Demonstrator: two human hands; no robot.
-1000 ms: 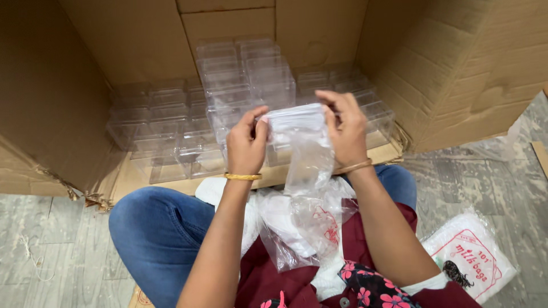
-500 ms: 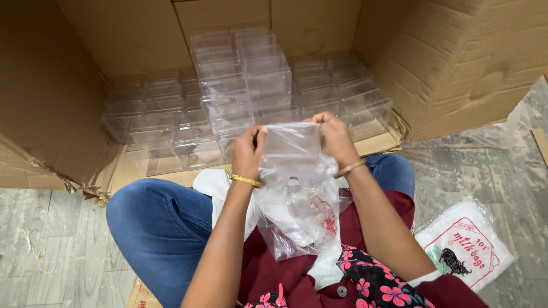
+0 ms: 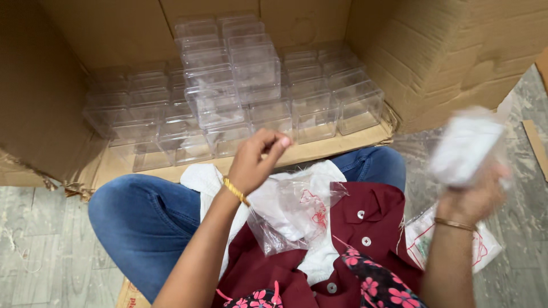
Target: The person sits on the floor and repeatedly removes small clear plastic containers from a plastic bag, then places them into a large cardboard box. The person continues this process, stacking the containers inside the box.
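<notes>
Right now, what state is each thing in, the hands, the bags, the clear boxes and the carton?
left hand: raised, fingers pinched, holding nothing that shows
right hand: gripping a white packet, blurred
white packet: held up at the right, blurred
clear bags: crumpled loose on the lap
clear boxes: stacked, look empty
cardboard carton: open, lying on its side

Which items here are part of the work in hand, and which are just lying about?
In hand:
- right hand holding a blurred white packet
- left hand, fingers pinched, above the plastic bags on the lap

Lying about:
- clear boxes
- cardboard carton
- printed bag on the floor
</notes>
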